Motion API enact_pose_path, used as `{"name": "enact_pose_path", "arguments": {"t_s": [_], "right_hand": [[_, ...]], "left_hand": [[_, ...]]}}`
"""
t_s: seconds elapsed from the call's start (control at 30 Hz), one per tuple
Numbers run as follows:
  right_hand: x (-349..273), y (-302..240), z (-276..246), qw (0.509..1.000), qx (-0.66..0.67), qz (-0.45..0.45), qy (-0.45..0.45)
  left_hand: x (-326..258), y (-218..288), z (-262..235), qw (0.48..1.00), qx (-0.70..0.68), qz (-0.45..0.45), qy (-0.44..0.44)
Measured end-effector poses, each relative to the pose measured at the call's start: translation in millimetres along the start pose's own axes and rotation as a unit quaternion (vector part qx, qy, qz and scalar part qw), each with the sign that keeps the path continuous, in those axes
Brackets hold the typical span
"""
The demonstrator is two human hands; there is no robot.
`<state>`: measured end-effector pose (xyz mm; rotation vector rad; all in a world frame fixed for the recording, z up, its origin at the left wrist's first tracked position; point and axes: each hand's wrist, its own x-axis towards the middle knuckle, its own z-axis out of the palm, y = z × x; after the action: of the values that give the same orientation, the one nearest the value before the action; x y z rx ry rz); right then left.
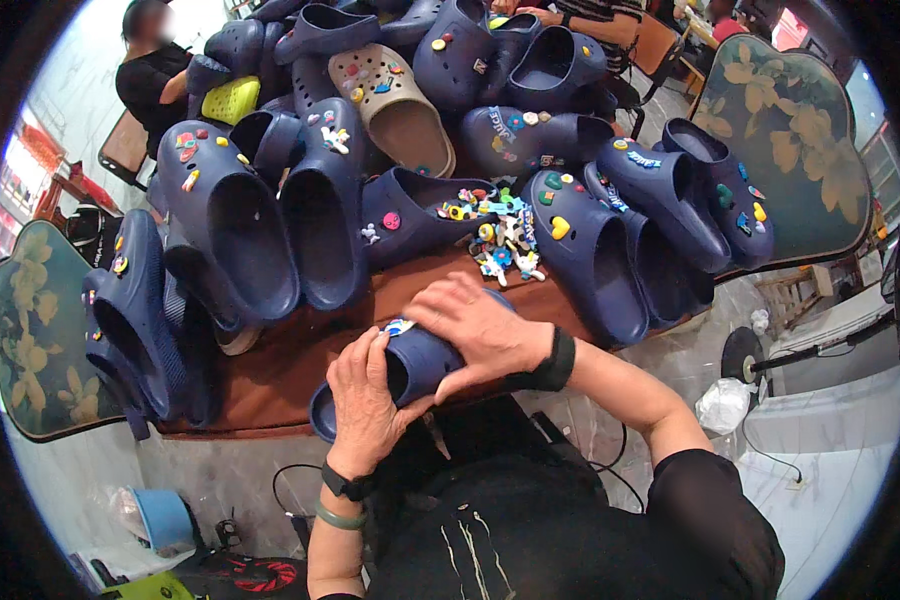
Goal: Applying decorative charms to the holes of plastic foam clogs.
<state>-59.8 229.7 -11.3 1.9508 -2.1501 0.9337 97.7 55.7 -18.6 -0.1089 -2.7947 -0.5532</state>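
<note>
Both hands — left hand (365,400), right hand (480,330) — around navy clog (410,365)

Both forearms come up from the lower edge, bent inward, hands meeting at centre. Left hand (362,400) upright, fingers curled closed in a grasp, watch and green bangle on wrist. Right hand (480,335) lies palm down across, fingers spread and pressing, black band on wrist, elbow out right.
</note>
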Motion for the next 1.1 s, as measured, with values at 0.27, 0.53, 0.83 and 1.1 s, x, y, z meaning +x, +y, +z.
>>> {"name": "enact_pose_path", "arguments": {"t_s": [0.27, 0.53, 0.83, 1.1], "right_hand": [[-61.4, 72.8, -11.6, 0.962, -0.101, 0.214, 0.139], [-48.8, 68.3, -4.2, 0.951, -0.213, 0.218, 0.059], [-38.5, 13.2, 3.7, 0.966, -0.084, 0.158, 0.19], [-40.5, -45.1, 34.7, 0.961, 0.062, 0.129, 0.235]], "left_hand": [[-10.8, 10.9, 23.2, 0.989, 0.07, -0.091, 0.09], [-10.2, 14.3, 22.4, 0.987, 0.078, -0.104, 0.095], [-13.1, 12.1, 27.8, 0.986, 0.081, -0.108, 0.101], [-10.1, 13.0, 25.8, 0.984, 0.079, -0.104, 0.119]]}}
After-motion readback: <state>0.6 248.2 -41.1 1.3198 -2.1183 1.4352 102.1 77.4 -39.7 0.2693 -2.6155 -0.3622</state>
